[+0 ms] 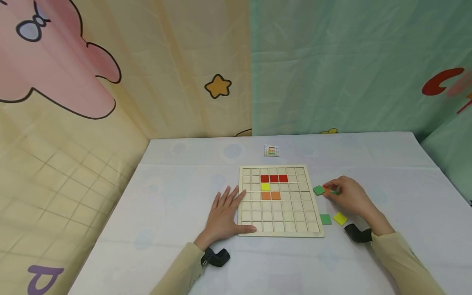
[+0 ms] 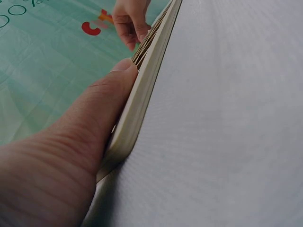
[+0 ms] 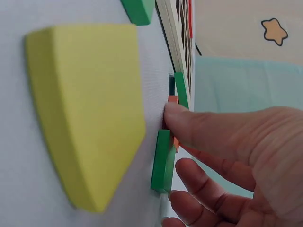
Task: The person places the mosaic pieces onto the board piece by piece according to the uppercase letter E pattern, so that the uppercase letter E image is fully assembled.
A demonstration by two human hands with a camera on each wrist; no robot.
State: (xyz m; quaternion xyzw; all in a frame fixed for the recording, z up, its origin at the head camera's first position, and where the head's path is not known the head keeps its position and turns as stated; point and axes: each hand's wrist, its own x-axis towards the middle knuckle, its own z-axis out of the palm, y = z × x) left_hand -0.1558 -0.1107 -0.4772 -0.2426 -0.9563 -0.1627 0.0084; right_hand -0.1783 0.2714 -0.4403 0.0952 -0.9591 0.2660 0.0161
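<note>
A pale wooden grid board (image 1: 298, 205) lies flat on the table. On it sit a row of red tiles (image 1: 274, 178), a yellow tile (image 1: 265, 187) and two orange tiles (image 1: 271, 196). My left hand (image 1: 221, 217) rests with spread fingers at the board's left edge, its thumb over the lower left corner. Right of the board, my right hand (image 1: 349, 197) pinches an orange tile (image 3: 173, 99) between thumb and forefinger. Green tiles lie on both sides of it, one (image 1: 318, 190) by the board's edge and another (image 3: 162, 161) beneath the fingers, partly covered.
A loose green tile (image 1: 325, 219) and a loose yellow tile (image 1: 340, 218) lie near the board's lower right corner. Beyond the board's far edge is a small card (image 1: 271, 150) printed with a coloured grid. Patterned curtains (image 1: 177, 82) hang behind the white table (image 1: 147, 205).
</note>
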